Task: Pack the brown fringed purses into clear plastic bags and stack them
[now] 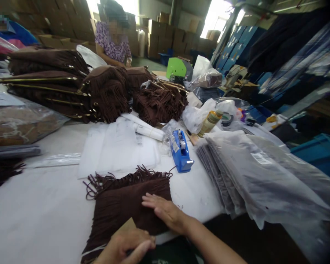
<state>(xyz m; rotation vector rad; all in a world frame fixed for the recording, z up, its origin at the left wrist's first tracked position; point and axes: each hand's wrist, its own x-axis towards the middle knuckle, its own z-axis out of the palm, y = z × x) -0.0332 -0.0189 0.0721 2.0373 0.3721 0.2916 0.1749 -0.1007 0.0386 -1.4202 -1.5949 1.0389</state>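
A dark brown fringed bag (pixel 129 200) lies flat on the white table in front of me, its fringe spread along the far edge and left side. My right hand (pixel 165 212) rests on it with the palm down and fingers stretched out. My left hand (pixel 129 244) is closed at the bag's near edge. A tan card (pixel 126 225) sticks out from under the curled left fingers; the rest of it is hidden. Just beyond the bag stands a blue tape dispenser (pixel 181 152). White plastic bags (pixel 118 143) lie flat behind the fringe.
Brown fringed bags with gold zippers (pixel 107 91) are heaped at the back. Grey items in clear plastic bags (pixel 244 168) are stacked at the right. A yellowish tape roll (pixel 210 123) and a green device (pixel 178 68) stand farther off. A person (pixel 114 40) is across the table.
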